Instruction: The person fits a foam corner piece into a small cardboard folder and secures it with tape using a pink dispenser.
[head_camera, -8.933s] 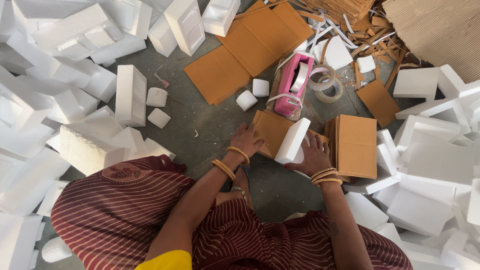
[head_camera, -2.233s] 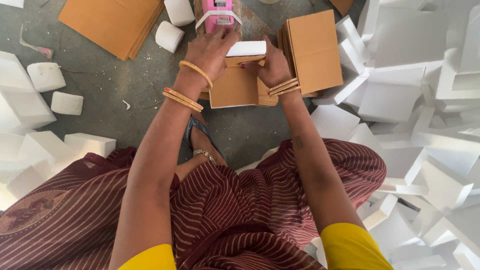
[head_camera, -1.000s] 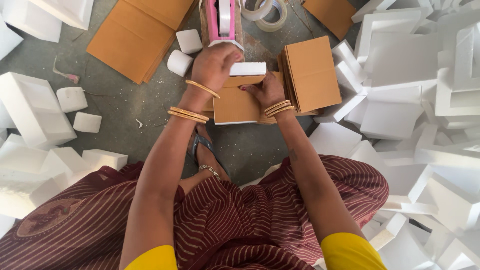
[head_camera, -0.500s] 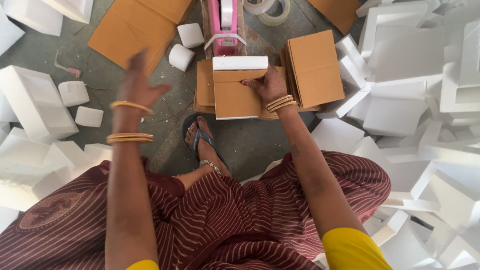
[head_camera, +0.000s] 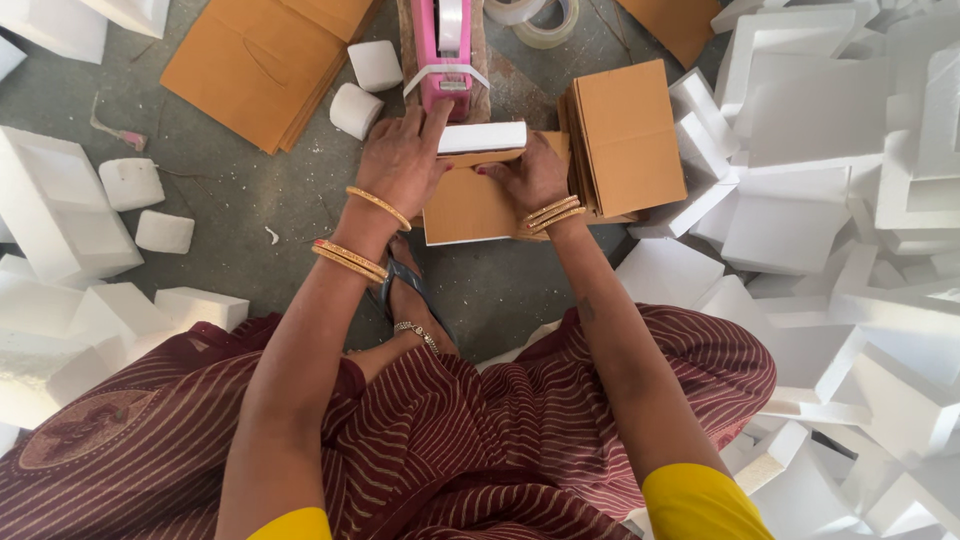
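The floor (head_camera: 250, 200) carries everything, grey concrete with white foam pieces (head_camera: 840, 200) heaped along its right edge and more foam blocks (head_camera: 60, 220) along its left. Open floor is scarce: a bare patch lies left of the hands, and another just in front of the person's sandalled foot (head_camera: 405, 295).

At the top left lies a stack of flat cardboard sheets (head_camera: 265, 60); a second stack of folded cartons (head_camera: 625, 135) stands just right of the work.

The step in hand looks like packing: a white foam block (head_camera: 483, 137) sits at the far end of a small brown carton (head_camera: 470, 205), with its flap being pressed beneath it. The left hand (head_camera: 400, 160) lies flat over the block's left end, grip spread and holding nothing closed. The right hand (head_camera: 530, 175) pinches the carton's right side under the block.

The pink tape dispenser (head_camera: 445, 45) stands touching the far side of the work, so sealing would call for holding the flap shut while reaching forward. Two small foam cylinders (head_camera: 365, 85) lie near the left hand.
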